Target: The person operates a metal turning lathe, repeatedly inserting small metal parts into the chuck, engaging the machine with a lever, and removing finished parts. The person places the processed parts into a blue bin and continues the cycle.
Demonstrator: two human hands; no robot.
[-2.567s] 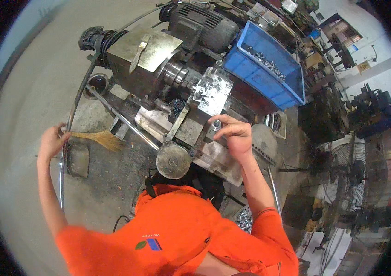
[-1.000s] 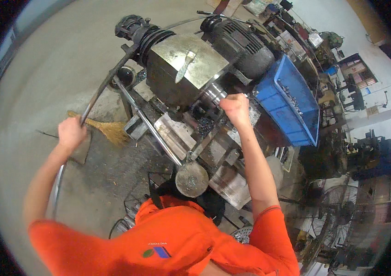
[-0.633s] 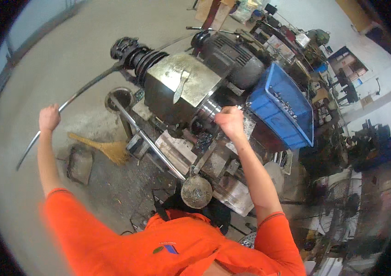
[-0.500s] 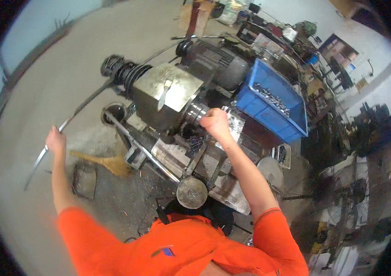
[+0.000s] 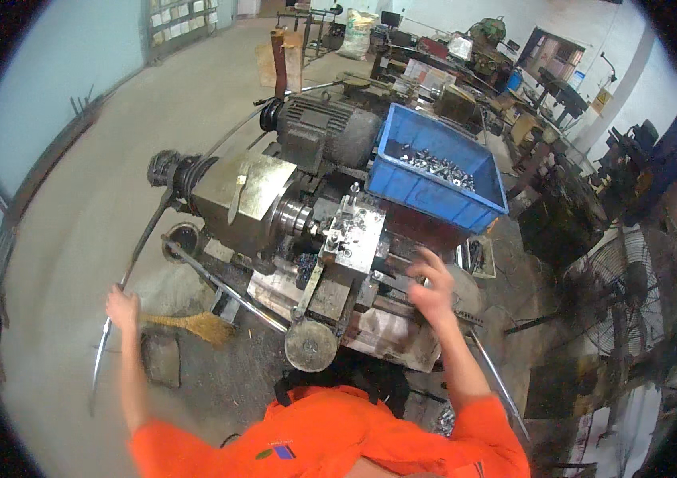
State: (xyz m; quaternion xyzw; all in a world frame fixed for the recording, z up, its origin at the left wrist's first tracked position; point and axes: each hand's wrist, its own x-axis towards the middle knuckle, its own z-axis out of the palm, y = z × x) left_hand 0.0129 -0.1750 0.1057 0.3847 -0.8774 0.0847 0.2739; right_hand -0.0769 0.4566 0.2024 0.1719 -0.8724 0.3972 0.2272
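Observation:
My left hand (image 5: pixel 122 307) is closed around a long thin metal rod (image 5: pixel 133 268) that runs up into the back end of a grey lathe (image 5: pixel 274 209). My right hand (image 5: pixel 432 288) hovers blurred, fingers spread, above the right side of the lathe bed, holding nothing. It is just right of the square metal tool block (image 5: pixel 353 235) and below a blue crate (image 5: pixel 439 172) of small metal parts. A round handwheel (image 5: pixel 310 345) sits at the front of the machine, near my orange-clad chest.
A straw broom (image 5: pixel 187 324) and a flat block (image 5: pixel 162 358) lie on the concrete floor by my left hand. An electric motor (image 5: pixel 324 134) sits behind the lathe. A standing fan (image 5: pixel 624 299) and cluttered workbenches fill the right side.
My right hand has pulled back from the lathe's chuck area to the right and opened. My left hand stays on the rod. My head has lifted, showing more of the workshop.

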